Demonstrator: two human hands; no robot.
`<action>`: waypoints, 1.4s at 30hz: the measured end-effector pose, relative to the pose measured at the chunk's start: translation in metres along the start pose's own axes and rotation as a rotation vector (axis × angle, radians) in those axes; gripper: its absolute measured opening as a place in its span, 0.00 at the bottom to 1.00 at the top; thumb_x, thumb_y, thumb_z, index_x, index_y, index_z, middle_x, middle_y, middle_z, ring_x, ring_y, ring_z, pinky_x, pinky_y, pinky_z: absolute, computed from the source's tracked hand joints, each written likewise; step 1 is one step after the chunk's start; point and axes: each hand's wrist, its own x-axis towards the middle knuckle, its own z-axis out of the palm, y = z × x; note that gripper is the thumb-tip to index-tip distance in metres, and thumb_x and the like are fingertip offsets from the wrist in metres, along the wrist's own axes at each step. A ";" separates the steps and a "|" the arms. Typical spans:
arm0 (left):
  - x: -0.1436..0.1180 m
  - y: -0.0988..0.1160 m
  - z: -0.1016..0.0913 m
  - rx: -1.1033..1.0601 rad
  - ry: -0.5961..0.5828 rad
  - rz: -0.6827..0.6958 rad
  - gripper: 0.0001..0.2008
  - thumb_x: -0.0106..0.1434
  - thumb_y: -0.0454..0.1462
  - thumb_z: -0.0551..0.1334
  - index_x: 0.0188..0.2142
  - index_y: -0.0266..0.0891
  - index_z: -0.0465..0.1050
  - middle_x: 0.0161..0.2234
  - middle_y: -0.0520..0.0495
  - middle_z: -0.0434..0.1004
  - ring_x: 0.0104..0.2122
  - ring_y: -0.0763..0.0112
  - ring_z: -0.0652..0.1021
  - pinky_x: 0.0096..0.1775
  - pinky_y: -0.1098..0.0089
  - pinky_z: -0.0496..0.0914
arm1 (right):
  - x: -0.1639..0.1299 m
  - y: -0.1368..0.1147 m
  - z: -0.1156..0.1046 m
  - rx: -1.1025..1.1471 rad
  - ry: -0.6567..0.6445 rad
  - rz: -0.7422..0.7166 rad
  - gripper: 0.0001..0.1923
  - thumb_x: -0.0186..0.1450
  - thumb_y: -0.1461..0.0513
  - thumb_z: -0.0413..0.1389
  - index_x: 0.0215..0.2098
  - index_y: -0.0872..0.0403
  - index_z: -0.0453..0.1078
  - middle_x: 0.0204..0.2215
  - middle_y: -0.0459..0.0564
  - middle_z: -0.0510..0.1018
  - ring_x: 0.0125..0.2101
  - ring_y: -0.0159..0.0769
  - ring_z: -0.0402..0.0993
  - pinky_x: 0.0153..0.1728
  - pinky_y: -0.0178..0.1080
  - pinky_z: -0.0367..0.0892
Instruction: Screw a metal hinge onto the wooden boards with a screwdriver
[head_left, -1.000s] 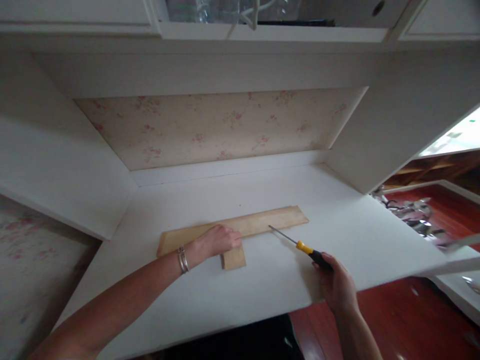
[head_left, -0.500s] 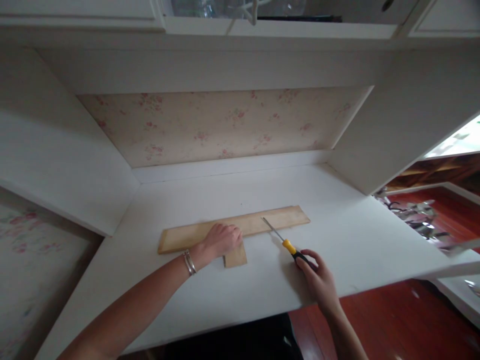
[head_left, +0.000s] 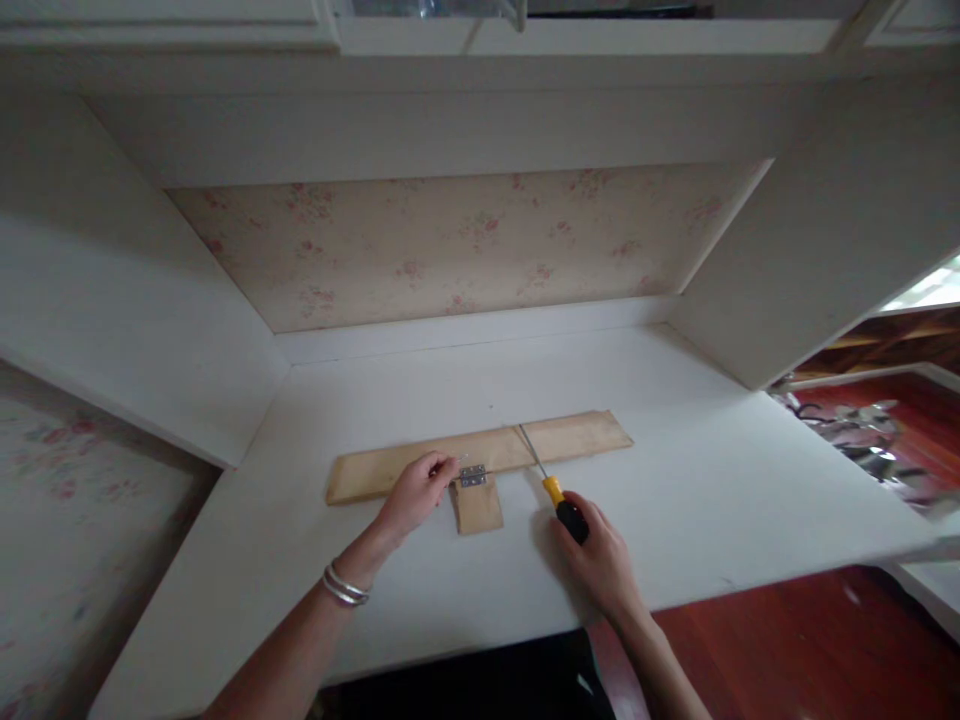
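A long wooden board (head_left: 570,439) lies across the white counter, and a short wooden piece (head_left: 480,510) meets its near edge. A small metal hinge (head_left: 473,475) lies over the joint between the two. Just left of the hinge is my left hand (head_left: 420,492), thumb and fingers pinched together; a tiny pale glint shows at the fingertips, too small to name. My right hand (head_left: 600,555) grips the black part of the handle of a yellow-and-black screwdriver (head_left: 553,489). Its shaft points up and left, with the tip over the long board, right of the hinge.
The white counter (head_left: 720,480) is bounded by side panels and a floral back wall (head_left: 480,240). Above hangs a cabinet shelf edge (head_left: 637,37). Off to the right is a blurred cluster of shiny metal items (head_left: 862,430). Red flooring (head_left: 795,630) lies below the front edge.
My left hand has drawn back leftward from the joint, uncovering the hinge. My right hand has moved left with the screwdriver, closer to the hinge. The view has shifted slightly.
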 end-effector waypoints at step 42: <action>0.081 -0.121 -0.222 0.894 0.578 -0.343 0.19 0.61 0.49 0.55 0.41 0.39 0.76 0.41 0.40 0.76 0.37 0.56 0.74 0.32 0.67 0.63 | 0.007 -0.002 0.007 0.235 0.023 0.239 0.26 0.59 0.46 0.56 0.49 0.54 0.71 0.42 0.52 0.76 0.43 0.48 0.70 0.44 0.44 0.64</action>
